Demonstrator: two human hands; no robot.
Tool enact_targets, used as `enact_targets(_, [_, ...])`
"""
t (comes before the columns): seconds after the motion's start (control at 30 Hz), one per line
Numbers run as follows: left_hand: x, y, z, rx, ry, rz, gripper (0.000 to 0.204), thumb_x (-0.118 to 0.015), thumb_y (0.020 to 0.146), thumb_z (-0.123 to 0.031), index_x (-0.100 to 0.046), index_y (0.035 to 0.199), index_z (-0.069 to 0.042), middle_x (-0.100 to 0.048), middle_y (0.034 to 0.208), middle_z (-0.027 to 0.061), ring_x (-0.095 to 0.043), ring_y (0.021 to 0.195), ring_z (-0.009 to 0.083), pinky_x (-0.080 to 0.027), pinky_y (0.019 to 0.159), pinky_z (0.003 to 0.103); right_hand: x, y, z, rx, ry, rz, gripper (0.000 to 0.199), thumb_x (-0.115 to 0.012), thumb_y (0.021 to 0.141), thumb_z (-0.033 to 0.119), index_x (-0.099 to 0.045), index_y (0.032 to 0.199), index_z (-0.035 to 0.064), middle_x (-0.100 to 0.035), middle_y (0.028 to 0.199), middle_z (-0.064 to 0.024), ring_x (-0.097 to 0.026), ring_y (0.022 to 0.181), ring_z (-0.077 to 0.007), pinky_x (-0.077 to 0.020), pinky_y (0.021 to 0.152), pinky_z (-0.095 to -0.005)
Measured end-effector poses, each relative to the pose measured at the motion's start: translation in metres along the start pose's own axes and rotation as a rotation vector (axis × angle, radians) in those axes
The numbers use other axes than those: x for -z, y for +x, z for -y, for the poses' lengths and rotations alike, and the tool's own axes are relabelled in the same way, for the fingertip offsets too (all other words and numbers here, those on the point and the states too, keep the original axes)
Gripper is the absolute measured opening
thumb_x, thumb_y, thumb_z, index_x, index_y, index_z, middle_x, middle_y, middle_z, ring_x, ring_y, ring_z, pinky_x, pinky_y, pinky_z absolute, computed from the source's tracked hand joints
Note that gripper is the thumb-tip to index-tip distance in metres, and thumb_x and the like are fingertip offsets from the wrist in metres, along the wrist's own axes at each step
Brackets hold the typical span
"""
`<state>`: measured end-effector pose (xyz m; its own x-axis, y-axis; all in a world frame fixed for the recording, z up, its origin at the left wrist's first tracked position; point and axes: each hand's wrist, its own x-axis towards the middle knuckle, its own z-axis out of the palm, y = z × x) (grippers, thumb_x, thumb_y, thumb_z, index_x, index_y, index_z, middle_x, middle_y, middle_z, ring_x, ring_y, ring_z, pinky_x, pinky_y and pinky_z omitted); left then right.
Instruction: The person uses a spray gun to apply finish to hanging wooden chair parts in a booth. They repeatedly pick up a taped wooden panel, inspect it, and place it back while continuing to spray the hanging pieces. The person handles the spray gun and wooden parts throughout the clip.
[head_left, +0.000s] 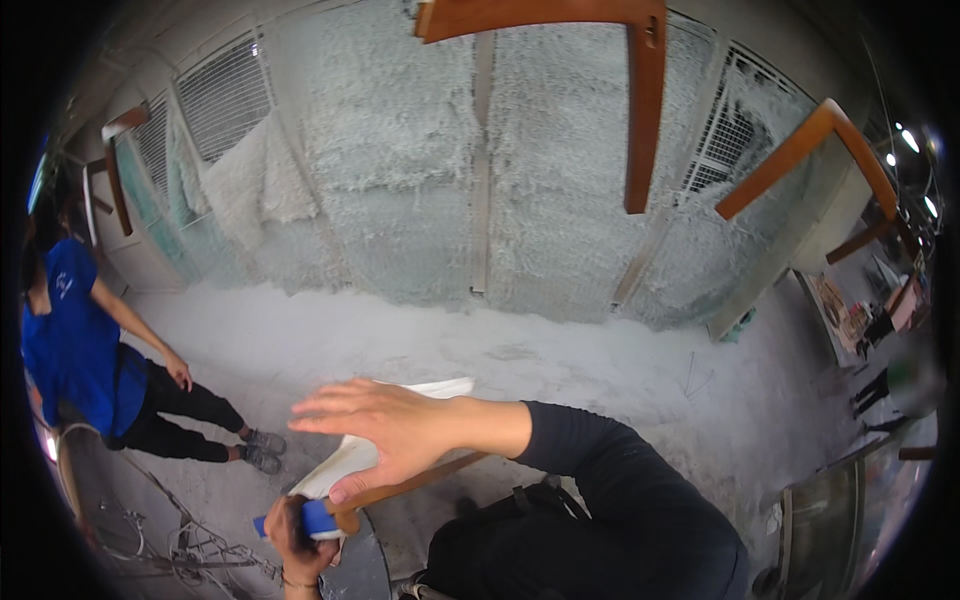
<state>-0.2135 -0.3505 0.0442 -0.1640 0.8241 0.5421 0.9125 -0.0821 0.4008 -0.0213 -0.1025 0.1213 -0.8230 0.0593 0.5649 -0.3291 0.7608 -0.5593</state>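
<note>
Low in the head view, my left hand (pixel 303 555) is closed around a small blue, block-like thing (pixel 319 516) with a dark, blurred part beside it. It sits against the end of a brown wooden bar (pixel 420 482) that slants up to the right; where they meet is partly hidden by my fingers. Above the bar my right hand (pixel 385 425) is spread, its fingers stretched out to the left and nothing in its grip. Its thumb hangs near the bar; whether it touches cannot be told. Under this hand lies a white sheet or cloth (pixel 345 465), partly covered.
Bent brown wooden frames hang overhead, one in the middle (pixel 645 110) and one at the right (pixel 800 155). Beyond stands a wall of whitish filter panels (pixel 400 160) over a dusty floor (pixel 540 350). A person in a blue shirt (pixel 75 320) stands at the left, above tangled metal rods (pixel 190 545).
</note>
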Motion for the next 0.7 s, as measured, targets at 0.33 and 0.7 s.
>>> enact_targets(0.33, [-0.122, 0.159, -0.126, -0.046, -0.429, -0.096, 0.052, -0.093, 0.070, -0.019, -0.062, 0.108, -0.001, -0.068, 0.088, 0.0115, -0.069, 0.077, 0.0265, -0.055, 0.073, 0.036, 0.150, -0.242, 0.026, -0.948, -0.281, 0.057, 0.069, -0.079, 0.075, 0.069, -0.073, 0.083, 0.0008, -0.063, 0.065, -0.0129, -0.063, 0.060, -0.0296, -0.0495, 0.059, -0.0386])
enact_targets(0.7, [-0.264, 0.278, -0.279, -0.164, -1.110, -0.107, 0.062, -0.096, 0.069, -0.018, -0.061, 0.118, -0.001, -0.069, 0.105, 0.0091, -0.069, 0.099, 0.0187, -0.057, 0.084, 0.034, 0.309, -0.333, 0.096, -0.446, -1.640, -0.532, 0.069, -0.091, 0.058, 0.068, -0.055, 0.064, 0.0090, -0.047, 0.053, -0.0022, -0.045, 0.045, -0.0211, -0.0350, 0.046, -0.0348])
